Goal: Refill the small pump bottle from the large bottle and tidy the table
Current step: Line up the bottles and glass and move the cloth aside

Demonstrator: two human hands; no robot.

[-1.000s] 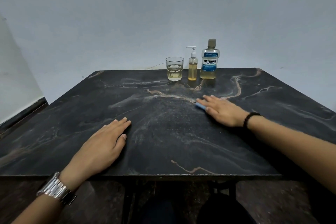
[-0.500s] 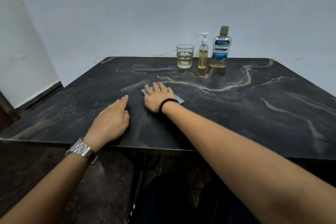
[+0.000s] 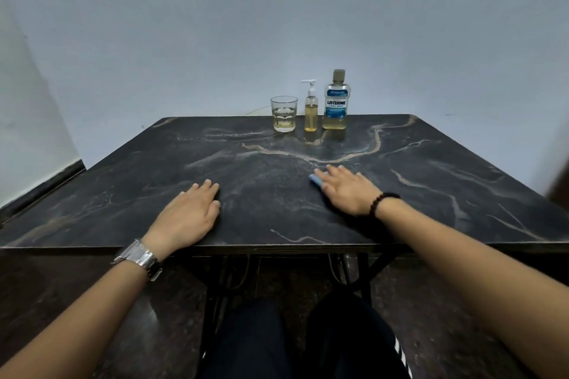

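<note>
Pressing flat on the dark marbled tabletop (image 3: pixel 431 163), the right hand (image 3: pixel 348 191) is seen with fingers extended over a blue cloth (image 3: pixel 315 179), of which only a corner shows past the fingertips; nothing is clasped in its grip. The left hand (image 3: pixel 187 215) is laid palm-down and empty near the front edge, grip spread wide, a metal watch (image 3: pixel 138 258) on its wrist. At the far edge a glass tumbler (image 3: pixel 284 114), the small pump bottle (image 3: pixel 311 111) and the large Listerine bottle (image 3: pixel 336 101) are set upright in a row, just beside one another, each holding yellowish liquid.
</note>
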